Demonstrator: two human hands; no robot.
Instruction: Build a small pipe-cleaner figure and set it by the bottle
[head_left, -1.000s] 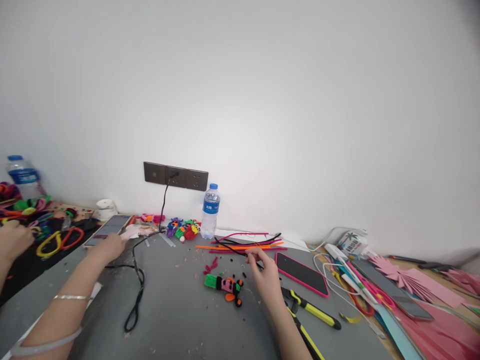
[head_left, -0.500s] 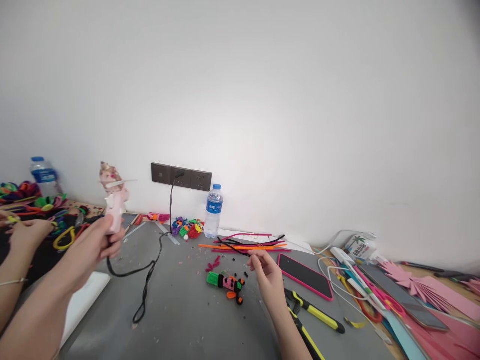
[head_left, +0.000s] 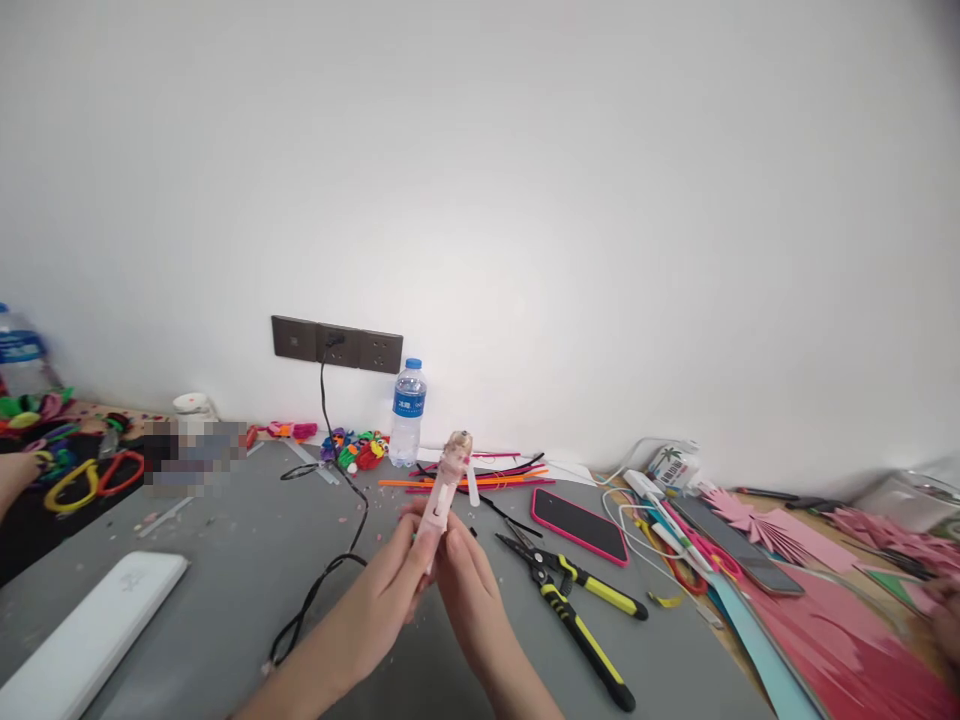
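A pale pink hot glue gun [head_left: 442, 495] stands tilted up in front of me, its nozzle end pointing away toward the wall. My left hand [head_left: 401, 560] is wrapped round its handle, with the thumb along the near side. Close against the same handle is my right hand [head_left: 466, 572], closed, its thumb beside the gun and its other fingers hidden behind. A translucent glue stick [head_left: 473, 484] shows at the gun's right side. From the left hand a black cord [head_left: 319, 580] loops over the grey table. Pipe cleaners [head_left: 517, 480] in pink, orange and black lie beyond the hands.
Yellow-black pliers [head_left: 562, 585] lie spread at the right, near a pink-edged phone [head_left: 579, 525]. A water bottle [head_left: 408, 415] stands by the wall beneath sockets [head_left: 337, 344]. At the left are a white slab-like object [head_left: 97, 630] and another person's hand [head_left: 19, 475]. Pink paper [head_left: 840, 630] covers the far right.
The glue gun in my left hand has come from the far left to the middle. My right hand has moved in against it. The puppet-like pipe-cleaner figure is now hidden. The view has turned right.
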